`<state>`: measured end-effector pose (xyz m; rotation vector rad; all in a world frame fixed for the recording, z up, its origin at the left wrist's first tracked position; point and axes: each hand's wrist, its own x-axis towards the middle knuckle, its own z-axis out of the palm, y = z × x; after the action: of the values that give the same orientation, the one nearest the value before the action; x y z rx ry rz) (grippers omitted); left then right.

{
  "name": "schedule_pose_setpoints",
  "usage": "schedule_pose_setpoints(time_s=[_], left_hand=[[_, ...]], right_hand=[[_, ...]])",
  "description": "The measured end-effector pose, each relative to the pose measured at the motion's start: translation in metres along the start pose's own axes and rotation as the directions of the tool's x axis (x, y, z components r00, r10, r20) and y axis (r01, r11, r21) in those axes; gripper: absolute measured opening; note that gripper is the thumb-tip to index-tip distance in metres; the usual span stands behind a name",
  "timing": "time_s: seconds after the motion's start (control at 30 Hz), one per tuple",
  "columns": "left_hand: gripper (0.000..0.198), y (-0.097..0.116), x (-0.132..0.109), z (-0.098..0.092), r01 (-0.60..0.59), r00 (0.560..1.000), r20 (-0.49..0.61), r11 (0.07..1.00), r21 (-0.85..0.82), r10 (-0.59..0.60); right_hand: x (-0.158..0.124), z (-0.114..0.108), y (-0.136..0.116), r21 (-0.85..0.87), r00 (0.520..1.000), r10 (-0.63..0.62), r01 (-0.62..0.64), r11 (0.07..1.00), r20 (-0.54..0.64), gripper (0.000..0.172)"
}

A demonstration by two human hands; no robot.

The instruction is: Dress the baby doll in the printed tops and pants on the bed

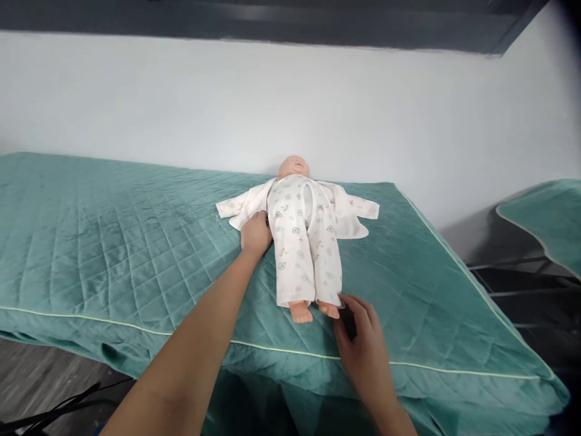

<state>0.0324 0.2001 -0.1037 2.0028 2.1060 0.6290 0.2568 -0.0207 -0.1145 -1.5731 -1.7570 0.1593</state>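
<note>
A green quilted bed (pixel 113 242) fills the left. The left hand (pixel 256 233) lies on it, fingers curled against the waist of the white printed trousers (pixel 295 254) - whether it grips cloth, I cannot tell. The baby doll (pixel 294 166) lies face up by the wall, on an opened jacket (pixel 351 212). The right hand (pixel 363 342) sits loosely spread, holding nothing - fingertips touching the trouser hem beside the doll's foot (pixel 329 310).
</note>
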Motion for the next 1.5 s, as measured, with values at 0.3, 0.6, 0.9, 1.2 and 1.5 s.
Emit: schedule_pose_setpoints(time_s=[0.3,0.6,0.9,1.2,1.5], left_hand=[[0.021,-0.001,-0.001,0.001,-0.010,1.000,-0.020,1.000,-0.009,0.010],[0.024,0.000,-0.001,0.000,-0.007,1.000,-0.009,1.000,0.003,0.007],[0.021,-0.001,-0.001,0.001,-0.010,1.000,-0.006,1.000,-0.002,0.010],[0.021,0.000,-0.001,0.000,0.000,1.000,-0.004,1.000,0.011,0.000],[0.020,0.001,-0.001,0.000,-0.015,1.000,-0.010,1.000,0.006,0.015]], right_hand=[[0.018,0.003,0.001,-0.143,0.955,0.289,-0.276,0.950,0.074,0.031],[0.015,-0.011,-0.026,0.171,0.931,0.330,-0.355,0.919,0.158,0.039],[0.004,-0.013,-0.018,0.024,0.927,0.306,-0.318,0.948,0.216,0.048],[0.015,-0.014,-0.053,-0.077,0.990,-0.141,0.140,0.987,-0.009,0.038],[0.042,0.001,-0.065,-0.260,0.976,-0.198,0.214,0.942,0.087,0.005]])
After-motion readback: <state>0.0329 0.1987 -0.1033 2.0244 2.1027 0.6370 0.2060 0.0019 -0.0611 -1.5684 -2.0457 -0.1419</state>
